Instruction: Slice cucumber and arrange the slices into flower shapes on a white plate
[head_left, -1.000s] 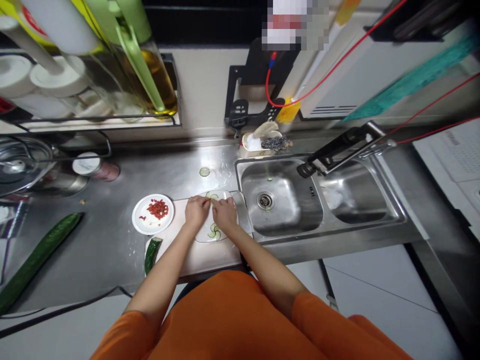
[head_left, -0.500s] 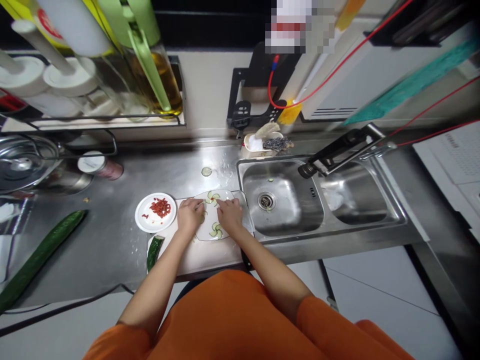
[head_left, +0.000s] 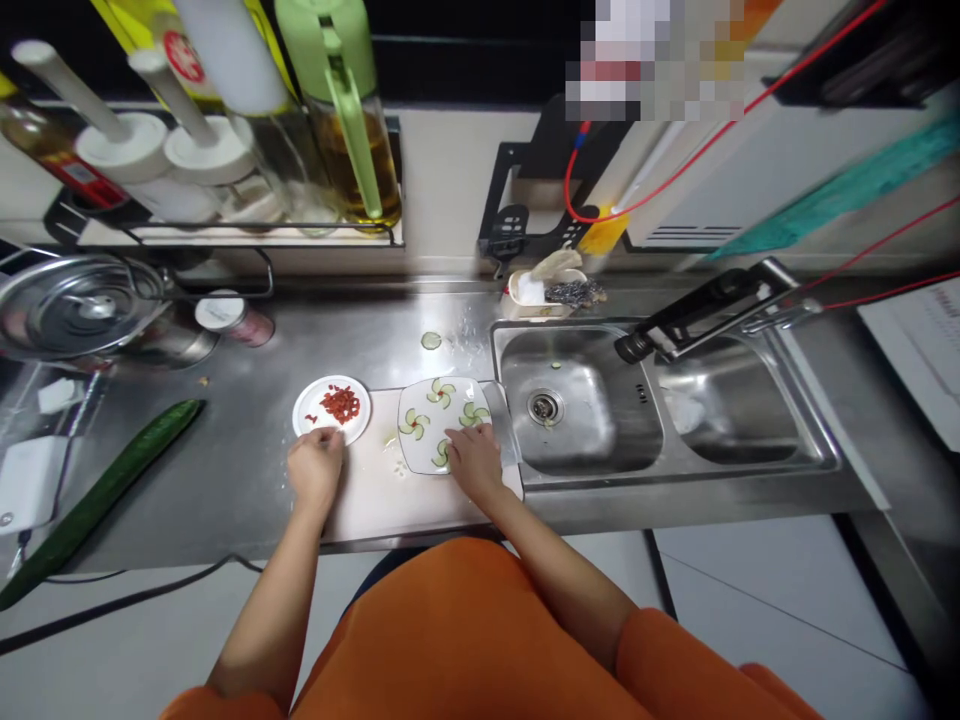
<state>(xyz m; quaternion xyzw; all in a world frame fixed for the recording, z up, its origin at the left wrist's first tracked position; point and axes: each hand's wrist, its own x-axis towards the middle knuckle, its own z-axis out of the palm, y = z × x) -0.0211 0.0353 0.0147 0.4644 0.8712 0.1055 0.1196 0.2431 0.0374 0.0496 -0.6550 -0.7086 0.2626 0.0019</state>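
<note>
My left hand (head_left: 315,470) is at the front rim of a small round white plate (head_left: 301,412), fingertips pinched together; whatever they hold is hidden. Small red pieces (head_left: 341,404), perhaps goji berries, lie heaped on that plate. My right hand (head_left: 476,462) rests over the right side of a squarish white plate (head_left: 427,387), fingers stretched out. Thin cucumber slices (head_left: 414,424) form several pinwheels there, with red centres visible on some. Beneath the squarish plate is a pale cutting board (head_left: 367,505). One pinwheel is partly covered by my right fingers.
A whole cucumber (head_left: 112,490) lies at the left. One loose cucumber slice (head_left: 431,341) is on the steel counter (head_left: 337,330). The double sink (head_left: 592,440) adjoins the board on the right. A lidded pot (head_left: 90,310) and a pink jar (head_left: 244,322) stand back left.
My left hand has moved left from the squarish plate to the round plate. My right hand has shifted toward the squarish plate's lower right. The view has swung left.
</note>
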